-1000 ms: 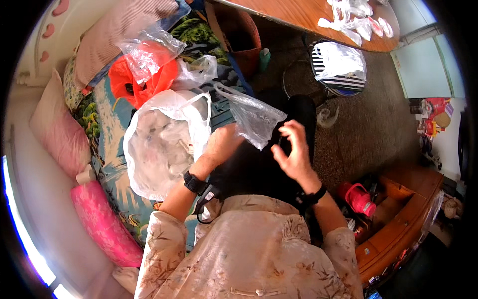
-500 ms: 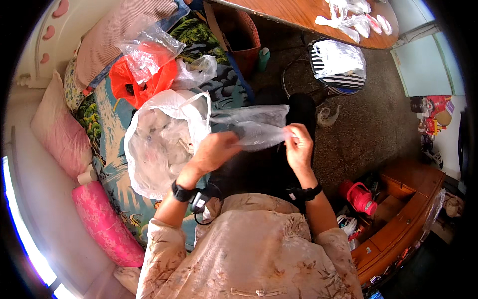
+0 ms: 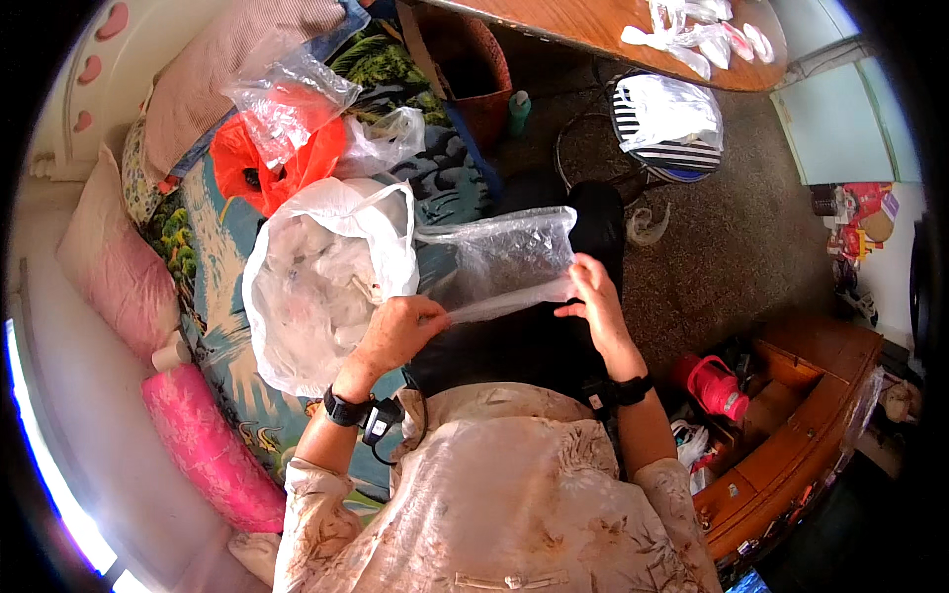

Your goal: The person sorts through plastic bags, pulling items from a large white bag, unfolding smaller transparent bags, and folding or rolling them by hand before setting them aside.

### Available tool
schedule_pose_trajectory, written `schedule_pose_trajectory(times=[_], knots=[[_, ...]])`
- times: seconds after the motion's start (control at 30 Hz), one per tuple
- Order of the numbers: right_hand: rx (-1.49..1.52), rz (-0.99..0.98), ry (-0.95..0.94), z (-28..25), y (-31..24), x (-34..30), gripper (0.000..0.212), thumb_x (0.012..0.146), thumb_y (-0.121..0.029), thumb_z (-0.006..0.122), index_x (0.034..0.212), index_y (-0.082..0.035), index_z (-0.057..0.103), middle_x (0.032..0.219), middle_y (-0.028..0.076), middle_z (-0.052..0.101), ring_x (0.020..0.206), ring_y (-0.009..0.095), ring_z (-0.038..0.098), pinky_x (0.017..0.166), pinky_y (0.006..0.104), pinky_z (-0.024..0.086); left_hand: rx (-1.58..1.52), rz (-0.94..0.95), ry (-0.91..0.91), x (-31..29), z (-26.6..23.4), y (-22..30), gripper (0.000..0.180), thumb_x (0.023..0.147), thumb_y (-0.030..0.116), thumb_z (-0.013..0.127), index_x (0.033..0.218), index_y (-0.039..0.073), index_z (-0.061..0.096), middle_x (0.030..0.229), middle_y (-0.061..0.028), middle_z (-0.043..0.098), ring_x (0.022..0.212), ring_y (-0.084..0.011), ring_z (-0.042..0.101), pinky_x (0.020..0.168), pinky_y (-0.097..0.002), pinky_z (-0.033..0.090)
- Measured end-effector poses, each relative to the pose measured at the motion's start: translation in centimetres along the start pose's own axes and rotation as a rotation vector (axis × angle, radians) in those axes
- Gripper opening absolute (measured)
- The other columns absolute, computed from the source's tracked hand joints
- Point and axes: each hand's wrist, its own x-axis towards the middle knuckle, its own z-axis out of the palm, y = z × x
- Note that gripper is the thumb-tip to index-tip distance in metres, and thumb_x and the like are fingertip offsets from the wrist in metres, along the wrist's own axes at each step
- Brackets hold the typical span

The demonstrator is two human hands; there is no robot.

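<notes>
A clear plastic bag [image 3: 504, 252] lies spread flat across my dark-trousered lap. Its near left corner is pinched between thumb and fingers of my left hand [image 3: 395, 336]. My right hand [image 3: 598, 301] grips the bag's right edge with its fingers, the thumb standing a little apart below. The bag's near edge runs taut between both hands. Just left of it, a large white plastic bag [image 3: 400, 257] stands wide open on the bed, filled with crumpled clear plastic [image 3: 316, 262]; its rim touches or lies close to the flat bag's left end.
Beyond the white bag lie a red plastic bag [image 3: 232, 163] and loose clear bags [image 3: 386, 143] on the patterned bedspread [image 3: 213, 257]. A wooden table [image 3: 583, 30] holds knotted white bags [image 3: 672, 40]. A striped stool [image 3: 682, 158] and an open wooden cabinet [image 3: 781, 465] stand right.
The clear bag has been opened out flatter and wider. My left hand has moved slightly nearer to me and left, from blurred motion to a still pinch; my right thumb has spread away from the fingers.
</notes>
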Motion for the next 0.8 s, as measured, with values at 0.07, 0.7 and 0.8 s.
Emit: schedule_pose_trajectory(times=[0.07, 0.7, 0.8], knots=[[0.002, -0.017, -0.085, -0.2, 0.8, 0.6, 0.040, 0.096, -0.020, 0.065, 0.127, 0.001, 0.055, 0.103, 0.009, 0.063, 0.075, 0.012, 0.063, 0.053, 0.0274, 0.055, 0.085, -0.056, -0.179, 0.1, -0.2, 0.2, 0.023, 0.085, 0.017, 0.073, 0.102, 0.002, 0.073, 0.101, -0.0157, 0.069, 0.090, -0.0277, 0.067, 0.080, -0.0376, 0.052], [-0.347, 0.100, -0.176, -3.2, -1.4, -2.7, 0.018, 0.093, -0.019, 0.069, 0.089, -0.002, 0.068, 0.069, 0.003, 0.066, 0.054, 0.008, 0.059, 0.047, 0.0229, 0.045, 0.059, 0.467, 0.212, 18.5, 3.0, 4.4, 0.016, 0.091, 0.021, 0.067, 0.093, 0.005, 0.070, 0.085, -0.0178, 0.069, 0.079, -0.0372, 0.067, 0.067, -0.0395, 0.053], [-0.225, -0.152, -0.183, -4.0, -1.8, -1.8, 0.033, 0.096, -0.021, 0.065, 0.122, -0.002, 0.061, 0.101, 0.006, 0.066, 0.084, 0.011, 0.064, 0.068, 0.0245, 0.051, 0.066, 0.478, 0.199, 18.4, 2.6, 4.4, 0.017, 0.090, 0.022, 0.069, 0.095, 0.006, 0.071, 0.085, -0.0174, 0.069, 0.079, -0.0375, 0.067, 0.067, -0.0394, 0.053]])
